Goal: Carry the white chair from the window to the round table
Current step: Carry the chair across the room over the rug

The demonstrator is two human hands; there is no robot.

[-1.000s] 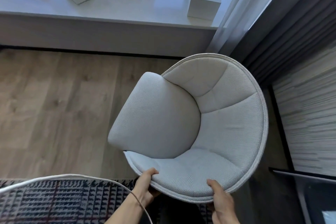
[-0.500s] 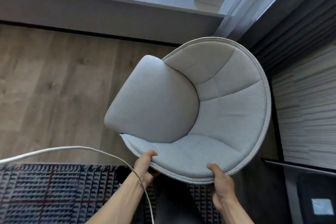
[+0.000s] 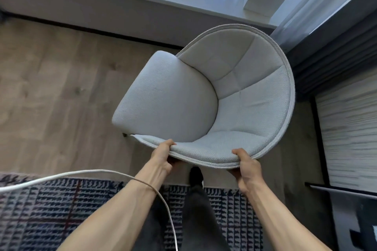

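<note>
The white chair (image 3: 204, 100), a round padded shell with a thick seat cushion, fills the middle of the head view, tilted with its backrest edge toward me. My left hand (image 3: 163, 155) grips the near rim on its left side, thumb over the top. My right hand (image 3: 246, 166) grips the same rim further right. A dark foot of the chair shows just below the cushion's left corner; the rest of its legs are hidden under the shell. The round table is not in sight.
A grey window ledge (image 3: 122, 12) with a white box (image 3: 263, 4) runs along the top. Sheer and dark curtains (image 3: 330, 20) hang at the right. A white cable (image 3: 81, 175) crosses my left forearm above a patterned rug (image 3: 61, 210). Wooden floor lies to the left.
The chair has come closer to me and away from the ledge, with more of my forearms showing. Both hands keep the same grip on the rim.
</note>
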